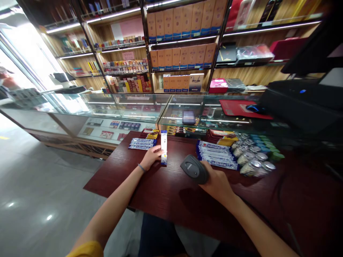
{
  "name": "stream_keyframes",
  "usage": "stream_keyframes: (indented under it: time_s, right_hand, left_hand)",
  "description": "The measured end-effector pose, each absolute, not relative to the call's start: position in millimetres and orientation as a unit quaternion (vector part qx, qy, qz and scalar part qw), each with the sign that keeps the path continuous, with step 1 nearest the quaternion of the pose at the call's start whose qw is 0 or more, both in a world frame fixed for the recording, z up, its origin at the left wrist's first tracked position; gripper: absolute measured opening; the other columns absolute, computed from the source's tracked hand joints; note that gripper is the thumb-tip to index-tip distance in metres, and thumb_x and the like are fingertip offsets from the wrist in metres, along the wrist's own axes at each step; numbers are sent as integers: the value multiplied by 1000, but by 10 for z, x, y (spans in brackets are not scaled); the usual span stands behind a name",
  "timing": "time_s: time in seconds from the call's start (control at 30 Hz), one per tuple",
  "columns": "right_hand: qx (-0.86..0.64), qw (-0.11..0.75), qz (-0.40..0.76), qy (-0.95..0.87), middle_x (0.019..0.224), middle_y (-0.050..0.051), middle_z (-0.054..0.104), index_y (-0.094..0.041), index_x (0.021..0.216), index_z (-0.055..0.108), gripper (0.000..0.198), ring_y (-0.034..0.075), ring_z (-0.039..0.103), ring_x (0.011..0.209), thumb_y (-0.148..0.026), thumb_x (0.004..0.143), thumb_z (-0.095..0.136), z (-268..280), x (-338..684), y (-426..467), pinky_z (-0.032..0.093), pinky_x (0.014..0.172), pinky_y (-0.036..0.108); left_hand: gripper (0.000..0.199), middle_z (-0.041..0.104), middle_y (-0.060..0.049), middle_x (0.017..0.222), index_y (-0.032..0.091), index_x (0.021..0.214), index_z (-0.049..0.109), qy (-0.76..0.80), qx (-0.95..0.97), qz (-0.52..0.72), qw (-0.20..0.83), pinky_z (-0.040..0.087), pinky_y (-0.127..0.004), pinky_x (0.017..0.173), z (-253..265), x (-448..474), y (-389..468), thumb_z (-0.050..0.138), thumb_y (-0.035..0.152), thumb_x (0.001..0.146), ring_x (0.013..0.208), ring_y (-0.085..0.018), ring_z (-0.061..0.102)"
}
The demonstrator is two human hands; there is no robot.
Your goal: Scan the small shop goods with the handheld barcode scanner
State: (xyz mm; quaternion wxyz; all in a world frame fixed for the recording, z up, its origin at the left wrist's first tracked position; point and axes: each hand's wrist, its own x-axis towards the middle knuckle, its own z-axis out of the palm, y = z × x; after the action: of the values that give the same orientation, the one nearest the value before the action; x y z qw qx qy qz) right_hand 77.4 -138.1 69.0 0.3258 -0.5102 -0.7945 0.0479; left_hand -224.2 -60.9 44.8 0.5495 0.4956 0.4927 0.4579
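My left hand [151, 157] pinches the edge of a slim white-and-blue snack packet [164, 142], held lengthwise over the dark red table [163, 189]. A dark grey barcode scanner [194, 169] is gripped in my right hand [218, 182], its head turned left toward the packet. Left of the packet lie several similar blue-and-white packets [142, 143], with red-and-yellow packets [150, 133] behind them. A larger row of blue-and-white packets [217, 155] lies beyond the scanner, and more red-and-yellow packets [221, 137] are stacked behind that row.
Small clear jars [250, 166] with silver, blue and green lids stand in rows at the right. A glass display counter [198, 125] borders the table's far side. On it are a red mat [241, 109], a mouse [253, 108] and dark equipment [297, 101]. Stocked shelves line the wall.
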Motion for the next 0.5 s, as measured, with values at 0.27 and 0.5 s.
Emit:
stream_keyframes:
  time_s: [0.27, 0.5]
  right_hand:
    - [-513, 360, 42, -778, 76, 4, 75, -24, 107, 60, 28, 25, 74, 67, -31, 80, 63, 758, 857, -1349, 47, 56, 28]
    - [-608, 440, 54, -659, 78, 2, 75, -29, 110, 56, 37, 30, 75, 73, -38, 77, 68, 800, 1102, -1228, 50, 58, 31]
  left_hand:
    - [54, 72, -8, 97, 17, 114, 64, 450, 455, 501, 583, 59, -28, 67, 512, -2193, -561, 82, 49, 74, 89, -24, 75]
    - [58, 74, -8, 100, 17, 126, 63, 475, 512, 471, 538, 54, -25, 58, 659, -1665, -360, 73, 51, 81, 74, -18, 71]
